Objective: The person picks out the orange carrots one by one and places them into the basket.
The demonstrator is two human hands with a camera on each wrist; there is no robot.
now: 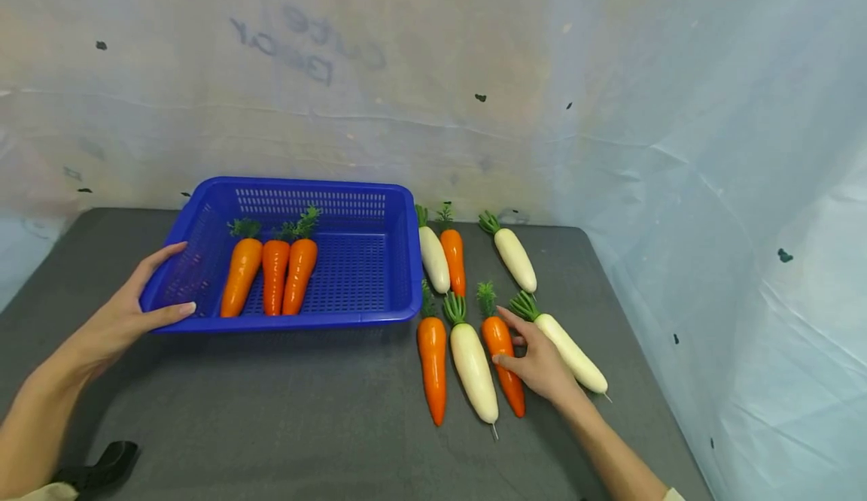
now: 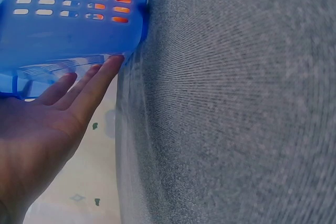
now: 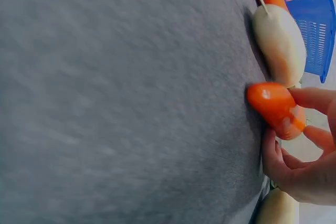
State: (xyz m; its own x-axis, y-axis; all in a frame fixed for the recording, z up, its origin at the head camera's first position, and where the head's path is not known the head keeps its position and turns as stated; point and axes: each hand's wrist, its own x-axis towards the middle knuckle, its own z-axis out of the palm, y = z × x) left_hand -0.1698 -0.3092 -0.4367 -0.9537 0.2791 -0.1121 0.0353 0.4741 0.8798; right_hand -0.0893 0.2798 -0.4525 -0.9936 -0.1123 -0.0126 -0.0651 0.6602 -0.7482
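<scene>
While my right hand (image 1: 538,362) curled about a carrot (image 1: 500,339), pinching it between thumb and fingers, the carrot lay on the table (image 1: 305,411), its leaves (image 1: 485,298) pointing away from me and its tip bare on my side of the grip. I judged it light and stiff, with a glossy skin that might slip a little. Its thick upper body, just below the leaves, seemed the surest place to pinch; the narrow tip would give less to hold, and the leaves looked the likeliest part to bend.

Just to its left lay a radish (image 1: 474,373), and on the other side of my hand a second radish (image 1: 570,352). Past the left radish was a loose carrot (image 1: 433,369). Behind these lay a back carrot (image 1: 453,259) between two far radishes (image 1: 516,260), the left one near the basket (image 1: 369,319).

My left hand (image 1: 125,317) held that basket by its near left corner, thumb over the rim, some fingers straight along the outer wall. Whether its near edge was raised I could not tell. Inside, left of the middle, lay three carrots (image 1: 274,275), leaves toward the back. Behind the table hung a pale sheet (image 1: 433,57).
</scene>
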